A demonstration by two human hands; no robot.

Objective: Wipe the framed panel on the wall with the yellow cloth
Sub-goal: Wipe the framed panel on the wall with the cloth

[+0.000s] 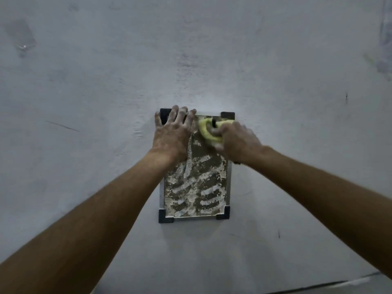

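A small framed panel (194, 187) hangs on the grey wall, with a metal edge, black corner caps and a surface smeared with whitish residue. My left hand (172, 134) lies flat over its upper left corner, fingers spread, pressing against it. My right hand (235, 141) is closed on a bunched yellow cloth (206, 130), which is pressed on the panel's upper right part. The panel's top portion is hidden behind both hands.
The bare grey plaster wall (212, 49) fills the view, with scuffs and a dark patch at upper left (21, 37). A dark line where wall meets floor shows at lower right (339, 283).
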